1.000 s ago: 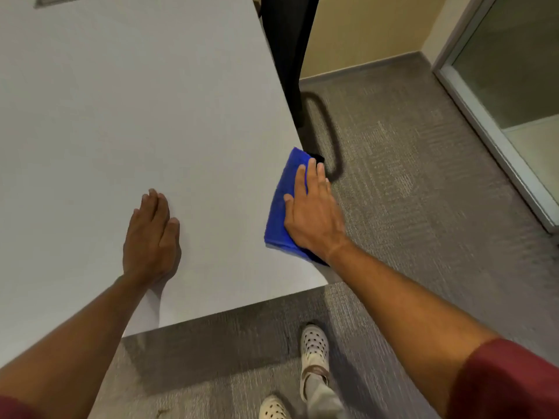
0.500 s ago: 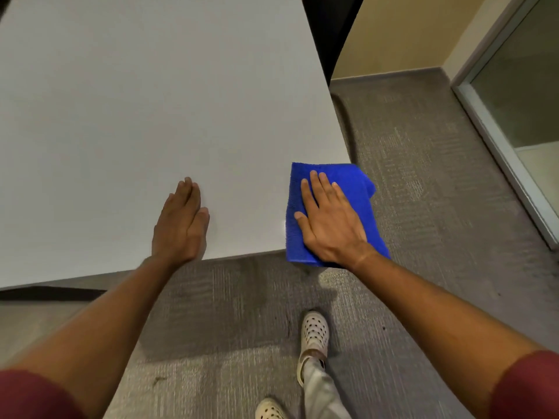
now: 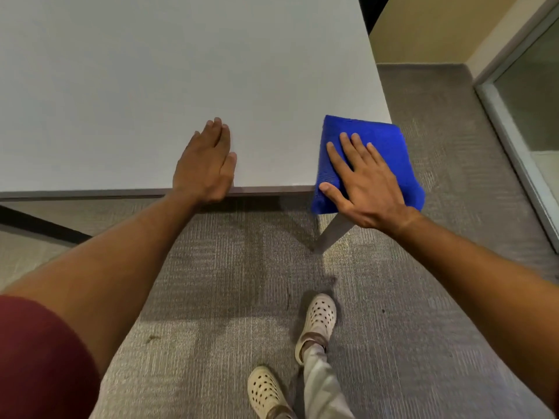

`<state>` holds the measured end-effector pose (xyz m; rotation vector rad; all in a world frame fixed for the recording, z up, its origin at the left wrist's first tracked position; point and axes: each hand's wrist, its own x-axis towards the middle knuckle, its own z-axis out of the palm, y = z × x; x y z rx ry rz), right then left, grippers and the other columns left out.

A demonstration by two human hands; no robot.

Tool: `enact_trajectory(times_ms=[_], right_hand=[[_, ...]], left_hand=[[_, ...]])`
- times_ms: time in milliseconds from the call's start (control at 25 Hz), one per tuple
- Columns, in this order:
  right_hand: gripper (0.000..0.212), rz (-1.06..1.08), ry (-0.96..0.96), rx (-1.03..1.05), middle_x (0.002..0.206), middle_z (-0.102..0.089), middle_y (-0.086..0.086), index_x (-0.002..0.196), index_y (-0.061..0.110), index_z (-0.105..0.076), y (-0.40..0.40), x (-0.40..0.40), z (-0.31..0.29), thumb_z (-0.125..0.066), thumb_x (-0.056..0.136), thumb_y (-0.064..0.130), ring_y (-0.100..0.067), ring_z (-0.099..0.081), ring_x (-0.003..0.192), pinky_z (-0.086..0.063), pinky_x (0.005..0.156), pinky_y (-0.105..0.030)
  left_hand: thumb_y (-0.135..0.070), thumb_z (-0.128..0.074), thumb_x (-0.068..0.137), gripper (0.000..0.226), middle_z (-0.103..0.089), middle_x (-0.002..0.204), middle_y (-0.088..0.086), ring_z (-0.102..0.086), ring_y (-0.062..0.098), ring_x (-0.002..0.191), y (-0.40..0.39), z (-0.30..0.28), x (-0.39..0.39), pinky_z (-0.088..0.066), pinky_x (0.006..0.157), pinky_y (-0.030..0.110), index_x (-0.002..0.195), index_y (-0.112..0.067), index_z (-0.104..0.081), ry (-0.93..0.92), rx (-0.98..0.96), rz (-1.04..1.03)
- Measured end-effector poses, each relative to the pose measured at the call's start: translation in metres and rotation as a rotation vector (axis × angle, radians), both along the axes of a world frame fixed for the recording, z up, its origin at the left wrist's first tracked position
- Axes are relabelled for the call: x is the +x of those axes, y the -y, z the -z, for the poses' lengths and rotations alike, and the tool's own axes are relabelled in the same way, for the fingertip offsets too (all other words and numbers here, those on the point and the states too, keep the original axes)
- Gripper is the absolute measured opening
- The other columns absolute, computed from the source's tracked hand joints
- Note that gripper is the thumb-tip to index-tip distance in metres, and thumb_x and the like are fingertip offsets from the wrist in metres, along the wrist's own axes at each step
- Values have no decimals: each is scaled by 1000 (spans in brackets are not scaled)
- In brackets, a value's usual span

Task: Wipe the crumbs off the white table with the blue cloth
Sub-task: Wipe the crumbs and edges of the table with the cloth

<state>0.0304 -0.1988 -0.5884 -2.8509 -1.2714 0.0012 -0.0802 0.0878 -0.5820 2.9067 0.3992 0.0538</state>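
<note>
we've slid the blue cloth (image 3: pixel 390 140) down to the white table (image 3: pixel 151 86) corner | right hand (image 3: pixel 366 182) flat, fingers spread, pressing it, half overhanging | left hand (image 3: pixel 205 164) flat beside | keep pressure even, sweep crumbs off edge

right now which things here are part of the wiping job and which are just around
In the job:
blue cloth
white table
right hand, flat on the cloth
left hand, flat on the table

Just around:
grey carpet
white shoes
glass door
</note>
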Motion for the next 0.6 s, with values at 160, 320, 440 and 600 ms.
enact_trajectory(times_ms=[160,320,440,600], right_hand=[[79,-68,41,5,163,-14,-18,157,18,-14,-30,-12,3,-15,96,68,-33,-10,152,-11,123,-49],[77,-96,106,40,163,-22,-12,155,20,-23,-77,-35,10,-18,95,69,-39,-19,149,-19,119,-57],[76,-117,144,46,161,-28,-11,153,17,-28,-96,-43,16,-20,96,67,-40,-23,147,-22,116,-60],[72,-178,190,52,158,-33,-13,151,13,-32,-77,-32,18,-28,98,60,-37,-30,146,-26,117,-55]], left_hand=[[-30,-25,101,60,-15,163,18,-13,28,151,-1,1,3,-12,123,42,153,-1,-19,7,10,12],[-28,-28,100,60,-18,162,19,-14,30,150,-1,3,3,-12,123,42,152,1,-21,28,9,6],[-31,-25,99,62,-16,162,19,-13,28,151,0,5,2,-11,123,40,153,0,-19,23,18,-4],[-34,-22,100,63,-13,164,16,-10,26,152,-1,5,1,-8,122,36,155,-3,-15,5,19,-7]])
